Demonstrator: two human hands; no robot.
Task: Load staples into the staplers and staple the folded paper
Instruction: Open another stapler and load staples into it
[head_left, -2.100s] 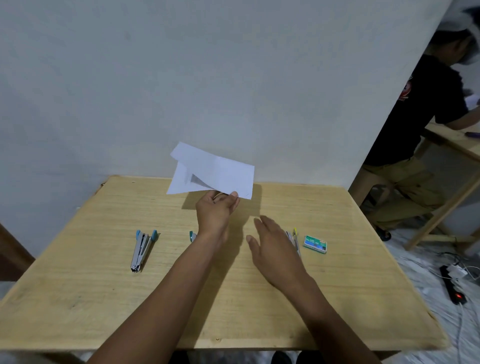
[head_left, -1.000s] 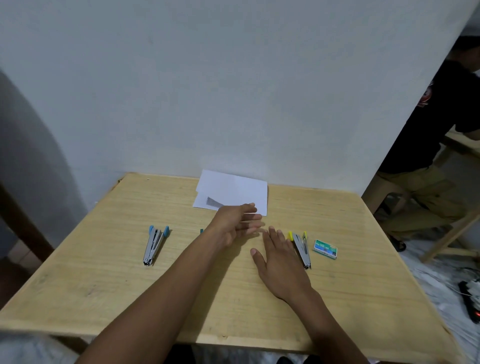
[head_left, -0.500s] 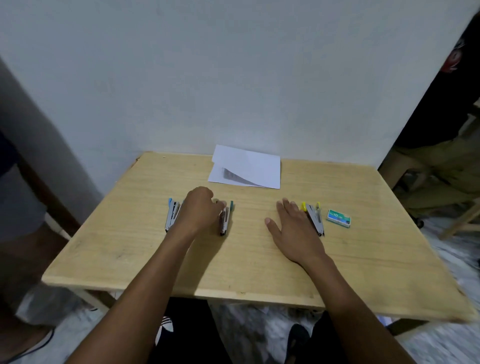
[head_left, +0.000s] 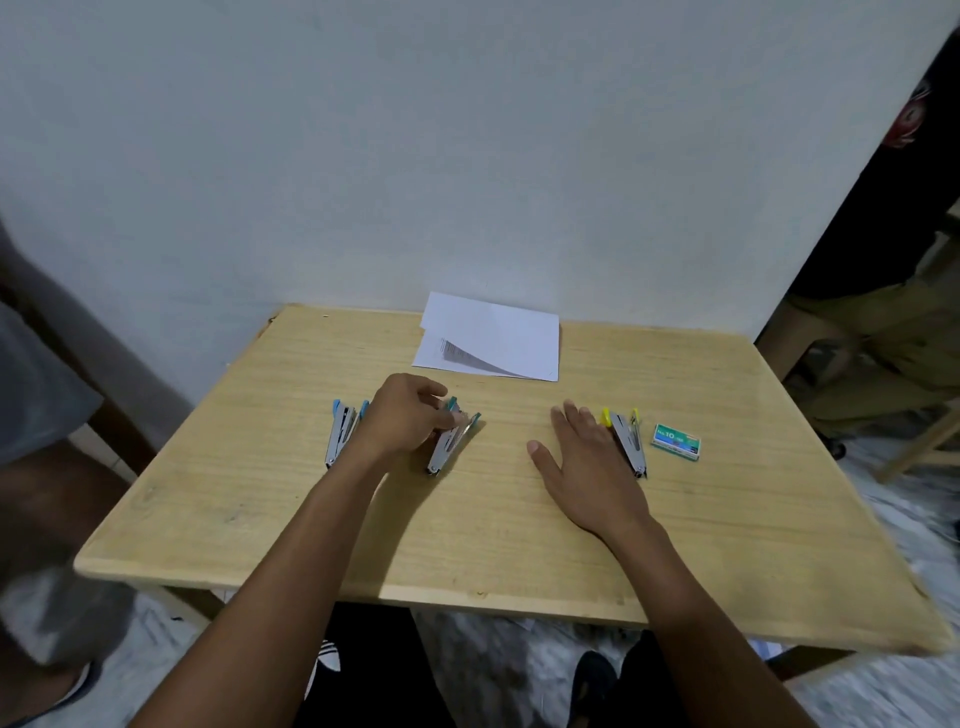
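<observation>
Three small metal staplers lie on the wooden table (head_left: 260, 519). My left hand (head_left: 402, 415) curls over the teal-tipped middle stapler (head_left: 451, 444), fingers touching its far end as it rests on the wood. A blue-tipped stapler (head_left: 340, 434) lies just left of that hand. My right hand (head_left: 584, 462) rests flat, palm down, with the yellow-tipped stapler (head_left: 628, 441) beside its little finger. A small green staple box (head_left: 676, 441) sits right of that stapler. The folded white paper (head_left: 493, 338) lies at the far edge, by the wall.
A white wall (head_left: 467, 156) stands directly behind the table. A seated person in dark shirt and khaki trousers (head_left: 893, 312) is at the far right. Another person's leg and shoe (head_left: 47, 597) are at the left.
My left hand set the folded paper down at the table's far edge, then came back onto the middle stapler. My right hand stayed flat. The camera tilted down.
</observation>
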